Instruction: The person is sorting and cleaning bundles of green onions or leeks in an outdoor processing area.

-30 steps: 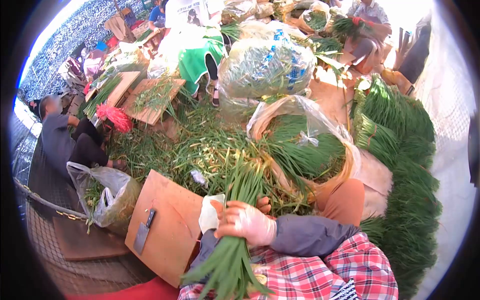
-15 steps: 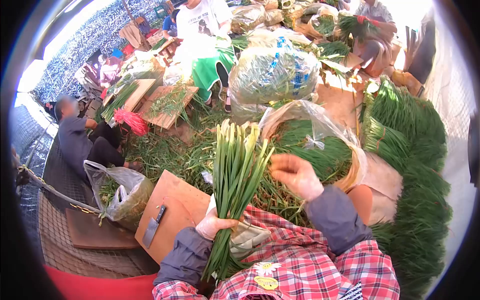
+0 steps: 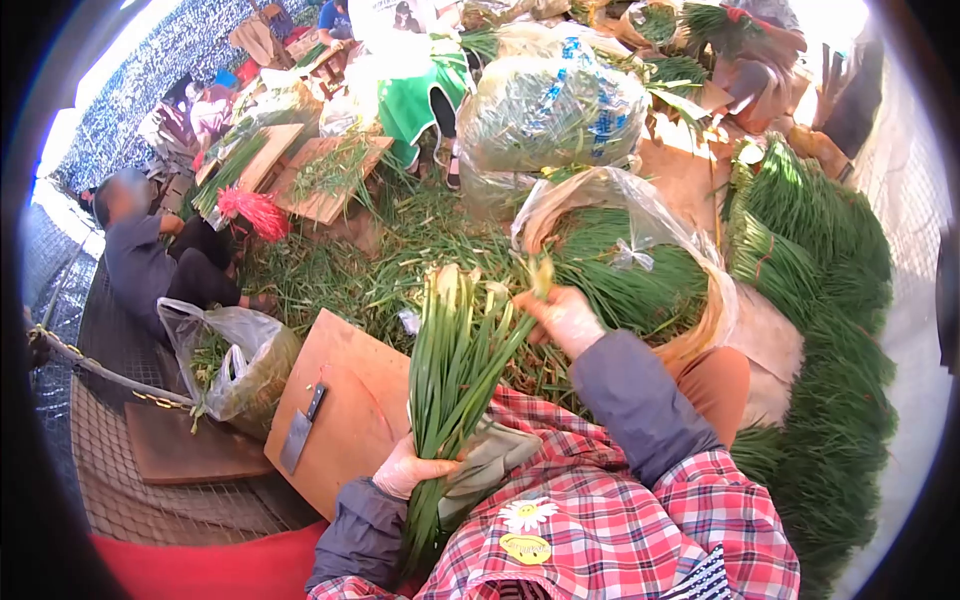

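My left hand point(image 3: 412, 468) is wrapped round the lower part of a bunch of long green leaves point(image 3: 450, 370), which stands nearly upright with pale ends at the top. Close to the right side of the bunch's upper end, my right hand point(image 3: 565, 318) pinches a yellowish leaf end point(image 3: 541, 275). Both hands wear thin clear gloves. Left of the bunch, a knife point(image 3: 303, 430) with a dark handle lies on a tilted brown board point(image 3: 345, 400).
An open plastic bag point(image 3: 245, 370) stands at the left beside a seated person point(image 3: 150, 250). Large bags of greens point(image 3: 555, 115) and tied green bundles point(image 3: 835, 370) lie ahead and right. Cut leaves cover the ground point(image 3: 400, 260). Other people sit or stand farther back.
My right hand has moved slightly left and now pinches a leaf end at the bunch's top. The bunch and my left hand sit slightly lower and farther left; the whole view has shifted.
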A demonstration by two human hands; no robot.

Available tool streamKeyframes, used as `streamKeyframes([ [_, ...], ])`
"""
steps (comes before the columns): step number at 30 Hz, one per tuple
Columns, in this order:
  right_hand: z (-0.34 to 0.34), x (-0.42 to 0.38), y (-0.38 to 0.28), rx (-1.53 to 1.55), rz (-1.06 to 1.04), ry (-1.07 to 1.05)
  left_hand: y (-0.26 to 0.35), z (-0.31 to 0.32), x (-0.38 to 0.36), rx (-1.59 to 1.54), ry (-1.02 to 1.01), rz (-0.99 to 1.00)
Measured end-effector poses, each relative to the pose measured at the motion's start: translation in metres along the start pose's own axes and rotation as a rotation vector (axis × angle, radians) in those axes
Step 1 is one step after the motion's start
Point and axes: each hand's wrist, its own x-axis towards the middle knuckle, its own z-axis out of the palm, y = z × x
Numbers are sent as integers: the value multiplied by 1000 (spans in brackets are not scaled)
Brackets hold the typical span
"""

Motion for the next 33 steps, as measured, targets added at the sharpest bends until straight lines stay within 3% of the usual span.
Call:
streamKeyframes([
  [2, -27, 35, 33, -251, -160, 281, -2, -8, -12, 47, 21, -1],
  [4, -50, 44, 28, -1250, -66, 260, -5, -15, -27, 60, 53, 12],
  [7, -70, 74, 62, -1387, 320, -188, -8, -36, -49, 111, 64, -93],
  [9, -43, 44, 20, -1102, 161, -421, -14, -43, -57, 106, 69, -109],
  [10, -31, 43, 21, -713, -75, -404, -14, -44, -55, 125, 54, -115],
  [11, -9, 35, 1, -217, -107, -427, -12, -45, -52, 148, 38, -124],
  [12, 6, 31, -19, 34, -49, -487, -11, -44, -49, 174, 19, -139],
  [13, 18, 36, -22, 19, -96, -585, -12, -44, -44, 194, 8, -129],
  [14, 30, 38, -27, -252, -102, -606, -11, -44, -42, 207, -8, -126],
  [19, 35, 45, -1, -298, -91, -397, -1, -34, -26, 91, -24, -78],
  [22, 30, 45, 9, -583, -233, -334, -9, -41, -20, -1, -73, -78],
  [23, 26, 43, 7, -830, -268, -342, -12, -38, -18, -38, -55, -70],
  [26, 27, 53, 3, -1362, -123, -285, -13, -39, -17, -28, -58, -92],
  [28, -19, 74, 4, -1448, -55, -78, -22, -48, -23, 33, -55, -106],
  [30, -72, 99, 44, -1236, 256, -79, -32, -52, -30, 149, 62, -46],
  [31, -45, 64, 4, -1395, -35, -166, -34, -53, -29, 210, 115, -12],
  [32, -29, 51, -1, -1180, -134, -210, -33, -50, -27, 302, 174, 25],
  [33, -10, 39, -2, -599, -57, -337, -30, -43, -23, 392, 230, 60],
])
